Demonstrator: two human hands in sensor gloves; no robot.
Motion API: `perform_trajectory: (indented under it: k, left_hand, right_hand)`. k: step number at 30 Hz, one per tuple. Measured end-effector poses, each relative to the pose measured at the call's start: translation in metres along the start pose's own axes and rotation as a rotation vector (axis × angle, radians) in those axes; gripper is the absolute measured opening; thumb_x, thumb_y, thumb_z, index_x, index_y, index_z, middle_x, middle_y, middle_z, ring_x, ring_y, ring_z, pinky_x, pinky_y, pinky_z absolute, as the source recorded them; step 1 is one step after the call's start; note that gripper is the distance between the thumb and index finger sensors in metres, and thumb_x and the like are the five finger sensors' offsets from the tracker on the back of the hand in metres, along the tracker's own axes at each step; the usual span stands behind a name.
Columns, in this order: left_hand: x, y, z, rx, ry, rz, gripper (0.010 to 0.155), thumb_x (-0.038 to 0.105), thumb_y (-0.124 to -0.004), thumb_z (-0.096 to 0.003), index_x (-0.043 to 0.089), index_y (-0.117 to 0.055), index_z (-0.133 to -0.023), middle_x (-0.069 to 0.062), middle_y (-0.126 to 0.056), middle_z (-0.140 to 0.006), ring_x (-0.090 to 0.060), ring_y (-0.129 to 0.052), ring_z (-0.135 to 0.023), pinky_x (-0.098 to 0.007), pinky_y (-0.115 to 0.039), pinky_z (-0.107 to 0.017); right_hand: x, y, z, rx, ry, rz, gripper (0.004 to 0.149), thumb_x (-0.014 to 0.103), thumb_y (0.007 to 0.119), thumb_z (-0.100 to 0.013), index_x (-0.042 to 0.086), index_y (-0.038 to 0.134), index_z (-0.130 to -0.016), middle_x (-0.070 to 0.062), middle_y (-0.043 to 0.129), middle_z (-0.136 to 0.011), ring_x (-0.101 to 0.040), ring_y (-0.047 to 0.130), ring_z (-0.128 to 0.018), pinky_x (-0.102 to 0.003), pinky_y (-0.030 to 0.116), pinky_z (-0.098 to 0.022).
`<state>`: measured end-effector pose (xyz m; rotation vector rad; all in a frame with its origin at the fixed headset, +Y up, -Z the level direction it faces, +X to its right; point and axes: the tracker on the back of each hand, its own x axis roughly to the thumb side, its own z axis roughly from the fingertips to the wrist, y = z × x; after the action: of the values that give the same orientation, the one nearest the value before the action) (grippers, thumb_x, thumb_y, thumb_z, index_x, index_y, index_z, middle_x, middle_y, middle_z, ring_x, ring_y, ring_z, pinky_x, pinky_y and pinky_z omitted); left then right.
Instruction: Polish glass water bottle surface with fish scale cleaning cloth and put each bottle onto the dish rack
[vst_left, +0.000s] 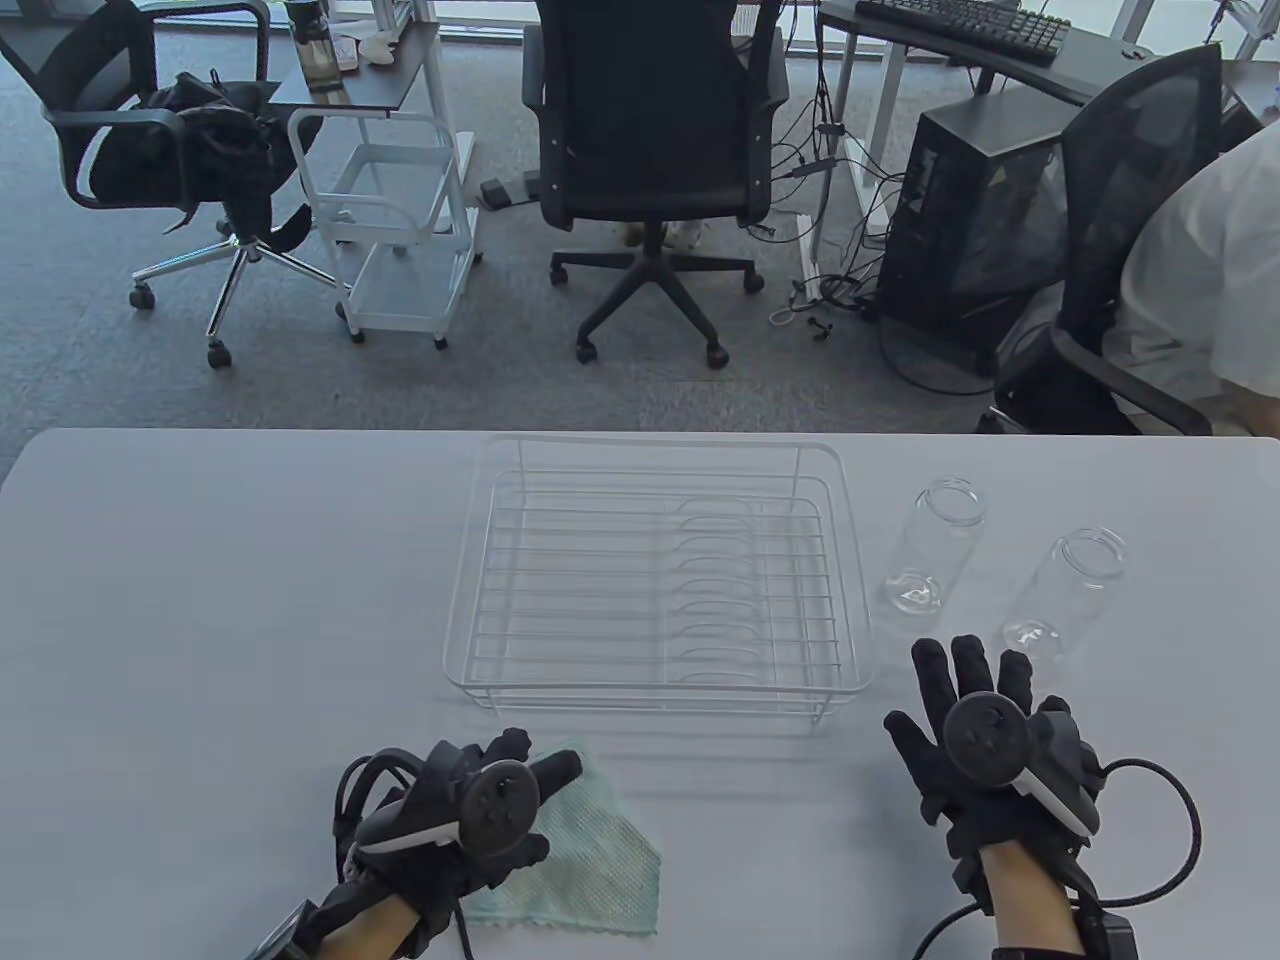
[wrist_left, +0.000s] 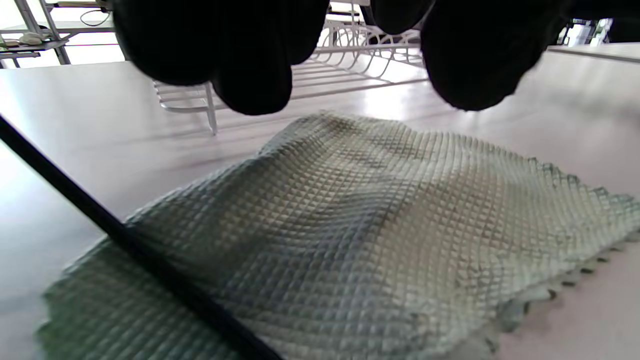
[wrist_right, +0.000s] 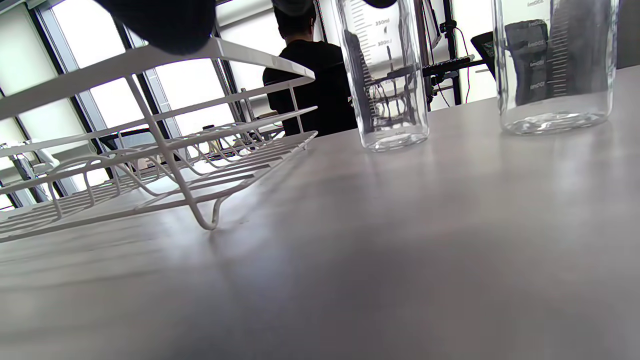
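Rack (vst_left: 655, 590) at the desk's (vst_left: 220, 600) centre holds nothing. Two bottles (vst_left: 930, 545) (vst_left: 1065, 590) stand upright and hollow toward the right edge. My right hand (vst_left: 985, 740) is spread flat, grasping nothing, near them. My left hand (vst_left: 470, 805) hangs loosely curled over the cloth (vst_left: 580, 850) at the near edge; contact unclear.

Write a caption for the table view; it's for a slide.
Left hand over the cloth, right hand open near two glass bottles beside the empty dish rack.
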<state>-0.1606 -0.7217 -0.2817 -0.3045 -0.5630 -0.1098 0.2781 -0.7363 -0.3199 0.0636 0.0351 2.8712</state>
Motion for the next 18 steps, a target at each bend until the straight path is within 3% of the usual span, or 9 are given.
perform_trajectory:
  k: [5,9,18]
  left_hand:
    - [0.014,-0.013,-0.019,-0.15,0.022,-0.127,0.09,0.065,-0.077,-0.0529,0.047,-0.015,-0.116,-0.026,-0.026,-0.13,-0.037,-0.084,-0.091,-0.05,-0.08,-0.058]
    - [0.017,-0.02,-0.026,-0.183,0.022,-0.144,0.089,0.065,-0.076,-0.0533,0.047,-0.015,-0.116,-0.023,-0.025,-0.13,-0.037,-0.082,-0.092,-0.05,-0.078,-0.06]
    - [0.022,-0.032,-0.033,-0.15,0.012,-0.202,0.078,0.064,-0.075,-0.0532,0.045,-0.035,-0.117,-0.016,-0.039,-0.128,-0.033,-0.083,-0.092,-0.047,-0.079,-0.059]
  right_hand:
    - [0.0,-0.001,0.0,-0.005,0.008,0.0,0.077,0.06,0.054,-0.057,0.022,0.021,-0.115,-0.015,0.015,-0.12,-0.063,0.013,-0.101,-0.083,0.025,-0.057]
    - [-0.001,-0.001,0.0,0.003,0.015,-0.003,0.076,0.059,0.053,-0.057,0.022,0.02,-0.115,-0.015,0.014,-0.119,-0.063,0.012,-0.101,-0.083,0.025,-0.057]
    - [-0.002,-0.002,-0.001,0.001,0.022,-0.013,0.076,0.059,0.053,-0.058,0.021,0.021,-0.115,-0.015,0.014,-0.119,-0.062,0.011,-0.101,-0.083,0.025,-0.057]
